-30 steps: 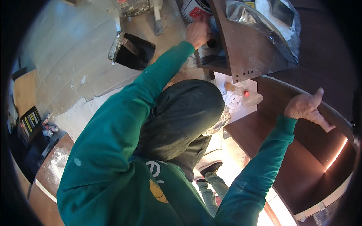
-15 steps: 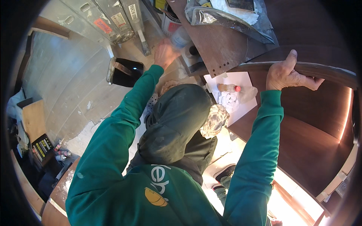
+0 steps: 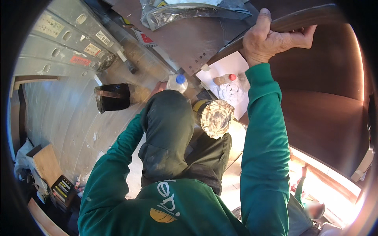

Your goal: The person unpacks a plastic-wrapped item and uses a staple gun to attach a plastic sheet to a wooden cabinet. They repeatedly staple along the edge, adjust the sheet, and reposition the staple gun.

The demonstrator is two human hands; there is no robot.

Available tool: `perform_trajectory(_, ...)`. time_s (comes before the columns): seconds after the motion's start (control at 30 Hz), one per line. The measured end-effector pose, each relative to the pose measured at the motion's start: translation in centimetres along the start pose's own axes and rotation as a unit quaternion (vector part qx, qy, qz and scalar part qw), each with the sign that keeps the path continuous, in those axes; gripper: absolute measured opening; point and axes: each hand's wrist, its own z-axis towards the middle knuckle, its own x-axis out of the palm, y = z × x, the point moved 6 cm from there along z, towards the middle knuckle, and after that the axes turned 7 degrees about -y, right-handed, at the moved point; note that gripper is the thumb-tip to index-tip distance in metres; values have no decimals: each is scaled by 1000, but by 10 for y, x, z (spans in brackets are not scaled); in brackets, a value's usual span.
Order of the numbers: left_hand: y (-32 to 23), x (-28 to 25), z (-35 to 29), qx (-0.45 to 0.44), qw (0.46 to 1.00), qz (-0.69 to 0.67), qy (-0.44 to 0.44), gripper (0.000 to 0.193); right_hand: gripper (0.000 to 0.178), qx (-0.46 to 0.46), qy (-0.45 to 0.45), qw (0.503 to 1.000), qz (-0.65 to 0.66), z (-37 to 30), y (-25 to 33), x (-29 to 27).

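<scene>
My left hand [image 3: 158,87], partly hidden behind my raised knee, is closed on a clear plastic bottle [image 3: 174,83] with a blue cap. The bottle stands upright just beyond the knee. My right hand [image 3: 267,39] grips the edge of a dark brown panel [image 3: 311,19], thumb on top and fingers curled under it. A white sheet [image 3: 225,65] lies below that hand, with a small red-capped bottle [image 3: 224,80] lying on it. Beside my knee sits a dark can [image 3: 200,108] with a crinkled, shiny wrapping [image 3: 216,119] over its top.
Left of my hand lie a black container [image 3: 114,97] and a brush [image 3: 129,66]. A grey metal ladder [image 3: 65,39] fills the far left. A clear plastic bag [image 3: 173,15] rests on a brown board [image 3: 181,39]. At the lower right a person's green sleeve [image 3: 300,192] shows.
My left hand has brought the bottle back from beside the brown board toward my knee. The view has shifted; my right hand keeps its hold on the panel edge.
</scene>
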Motion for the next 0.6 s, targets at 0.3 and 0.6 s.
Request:
perform_trajectory(0.3, -53, 51, 13, 149, 988, -35, 33, 68, 83, 7, 8, 1000, 3, 0, 3, -1)
perform_trajectory(0.6, -41, 73, 21, 90, 995, -20, 41, 70, 85, -7, 21, 1000, 20, 1, -4, -2)
